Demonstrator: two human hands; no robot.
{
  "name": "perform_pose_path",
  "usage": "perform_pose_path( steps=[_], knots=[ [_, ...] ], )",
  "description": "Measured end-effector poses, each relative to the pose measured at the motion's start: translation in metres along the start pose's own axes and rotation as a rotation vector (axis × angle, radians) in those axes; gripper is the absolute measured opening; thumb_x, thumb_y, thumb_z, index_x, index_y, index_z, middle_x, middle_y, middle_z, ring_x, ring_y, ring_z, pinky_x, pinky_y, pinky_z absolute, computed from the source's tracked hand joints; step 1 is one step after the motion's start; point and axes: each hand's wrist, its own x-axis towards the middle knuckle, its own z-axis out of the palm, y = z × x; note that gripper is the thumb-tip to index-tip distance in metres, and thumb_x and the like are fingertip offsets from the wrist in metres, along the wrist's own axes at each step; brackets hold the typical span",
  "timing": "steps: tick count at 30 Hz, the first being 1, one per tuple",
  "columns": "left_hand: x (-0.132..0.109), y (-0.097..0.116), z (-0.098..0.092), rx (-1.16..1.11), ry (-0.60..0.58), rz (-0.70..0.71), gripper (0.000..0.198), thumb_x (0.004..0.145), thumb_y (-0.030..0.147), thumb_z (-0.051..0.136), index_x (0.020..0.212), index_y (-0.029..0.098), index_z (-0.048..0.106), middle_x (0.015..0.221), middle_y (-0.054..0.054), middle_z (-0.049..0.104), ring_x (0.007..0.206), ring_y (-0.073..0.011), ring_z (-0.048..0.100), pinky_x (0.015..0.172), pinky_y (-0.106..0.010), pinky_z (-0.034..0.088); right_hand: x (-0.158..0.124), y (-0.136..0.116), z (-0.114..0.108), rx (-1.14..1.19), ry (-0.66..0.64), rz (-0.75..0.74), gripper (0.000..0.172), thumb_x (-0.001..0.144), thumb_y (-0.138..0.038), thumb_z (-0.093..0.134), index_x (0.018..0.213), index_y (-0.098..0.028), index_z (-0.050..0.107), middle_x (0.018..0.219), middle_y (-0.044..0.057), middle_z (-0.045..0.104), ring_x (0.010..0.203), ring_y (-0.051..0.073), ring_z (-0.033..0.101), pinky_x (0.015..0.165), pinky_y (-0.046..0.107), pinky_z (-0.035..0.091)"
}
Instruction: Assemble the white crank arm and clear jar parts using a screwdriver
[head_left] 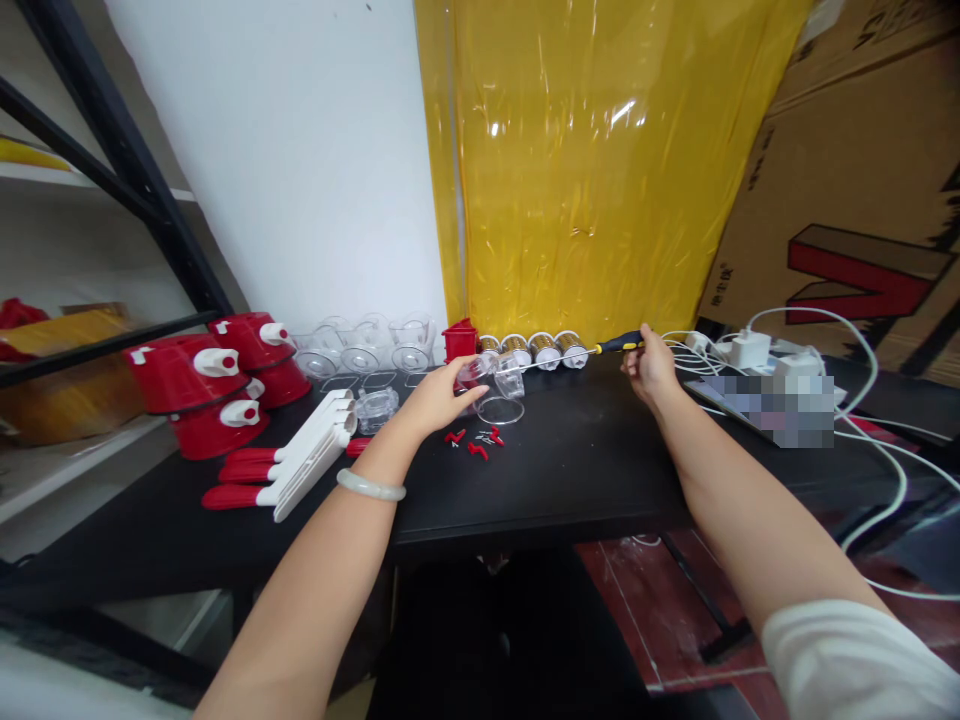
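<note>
My left hand (pixel 444 394) is closed around a clear plastic part (pixel 508 380) above the black table. In my right hand (pixel 651 366) is a screwdriver (pixel 619 343) with a black and yellow handle, gripped at the handle's end. Its long shaft points left, and the tip reaches the clear part; whether it sits on a screw I cannot tell. Below the left hand, a clear ring (pixel 500 410) lies on the table. Small red plastic pieces (pixel 478 451) and a few tiny metal bits rest in front of it.
White parts with red handles (pixel 307 450) and red housings (pixel 217 385) stand at the left. Clear cups (pixel 367 345) line the wall beside a red container (pixel 460 341) and several cylinders (pixel 544 350). On the right lie a tablet-like device (pixel 750 408) and white cables (pixel 874 440).
</note>
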Motion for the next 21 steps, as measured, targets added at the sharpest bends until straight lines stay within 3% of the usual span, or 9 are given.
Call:
perform_pose_path(
  steps=[5, 8, 13, 16, 21],
  knots=[
    [0.000, 0.002, -0.001, 0.004, 0.001, -0.010, 0.058, 0.089, 0.049, 0.059, 0.139, 0.023, 0.049, 0.131, -0.010, 0.064, 0.118, -0.0274, 0.062, 0.102, -0.042, 0.046, 0.002, 0.001, -0.001, -0.073, 0.012, -0.031, 0.045, 0.083, -0.063, 0.058, 0.071, -0.024, 0.039, 0.037, -0.012, 0.030, 0.025, 0.007, 0.027, 0.028, 0.018, 0.024],
    [0.000, 0.003, -0.001, 0.002, -0.001, -0.013, 0.058, 0.088, 0.048, 0.060, 0.139, 0.022, 0.049, 0.131, -0.010, 0.064, 0.118, -0.0275, 0.062, 0.102, -0.042, 0.047, 0.001, -0.002, 0.001, -0.054, 0.057, 0.054, 0.044, 0.089, -0.063, 0.044, 0.072, -0.023, 0.044, 0.043, -0.006, 0.044, 0.030, 0.009, 0.040, 0.031, 0.019, 0.031],
    [0.000, 0.003, -0.001, 0.003, -0.001, -0.012, 0.058, 0.089, 0.048, 0.060, 0.139, 0.022, 0.049, 0.131, -0.010, 0.064, 0.118, -0.0275, 0.062, 0.102, -0.042, 0.047, -0.005, -0.010, 0.004, 0.092, -0.050, 0.148, 0.030, 0.093, -0.031, 0.029, 0.086, -0.021, 0.056, 0.073, 0.004, 0.070, 0.060, 0.016, 0.068, 0.049, 0.025, 0.051],
    [0.000, 0.002, -0.001, 0.009, 0.003, -0.009, 0.058, 0.089, 0.048, 0.060, 0.139, 0.022, 0.049, 0.131, -0.010, 0.064, 0.119, -0.0278, 0.062, 0.102, -0.042, 0.046, -0.009, -0.012, 0.006, 0.140, -0.074, 0.170, 0.019, 0.088, -0.022, 0.036, 0.091, -0.022, 0.055, 0.077, 0.004, 0.072, 0.066, 0.016, 0.069, 0.055, 0.026, 0.054],
    [0.000, 0.001, 0.000, 0.007, 0.002, 0.004, 0.058, 0.089, 0.049, 0.059, 0.139, 0.022, 0.048, 0.130, -0.011, 0.065, 0.117, -0.0276, 0.062, 0.102, -0.042, 0.047, -0.009, -0.009, 0.007, 0.090, -0.054, 0.097, 0.007, 0.090, -0.030, 0.048, 0.093, -0.025, 0.051, 0.060, -0.005, 0.060, 0.043, 0.013, 0.059, 0.042, 0.021, 0.046]
  ],
)
